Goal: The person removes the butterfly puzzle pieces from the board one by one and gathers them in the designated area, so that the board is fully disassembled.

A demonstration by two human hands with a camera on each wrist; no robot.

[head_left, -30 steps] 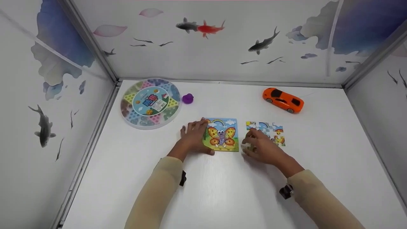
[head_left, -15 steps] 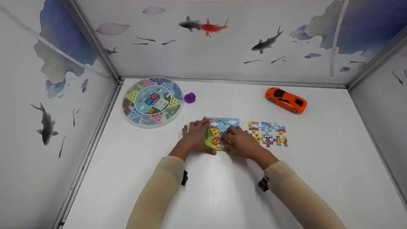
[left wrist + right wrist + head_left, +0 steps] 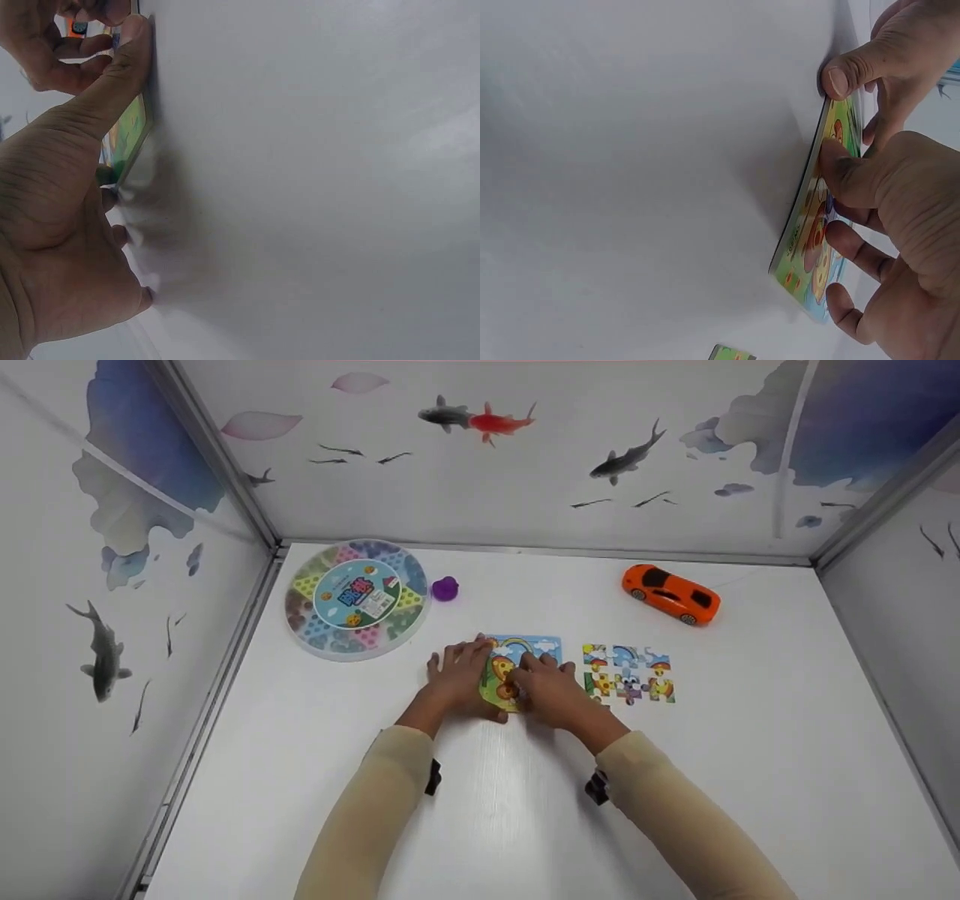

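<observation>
A small square butterfly jigsaw puzzle (image 3: 544,644) lies on the white table in the head view. My left hand (image 3: 459,682) grips its left side, thumb along the near edge and index finger at the far left corner. My right hand (image 3: 553,691) is over the puzzle's right half and hides much of it. In the right wrist view, the thumb (image 3: 845,172) and bent fingers touch the puzzle's face (image 3: 817,251), with the fingers spread apart. Right of the puzzle lie several loose jigsaw pieces (image 3: 628,684) in rows; the lowest is partly hidden by my right hand.
At the back left lies a round board game case (image 3: 357,645) with a small purple toy (image 3: 445,589) beside it. An orange toy car (image 3: 670,594) stands at the back right. White printed walls (image 3: 525,517) close in the table's back and sides.
My right hand has moved left from the loose pieces onto the puzzle, then slightly further left across it, uncovering most loose pieces. My left hand keeps its place on the puzzle.
</observation>
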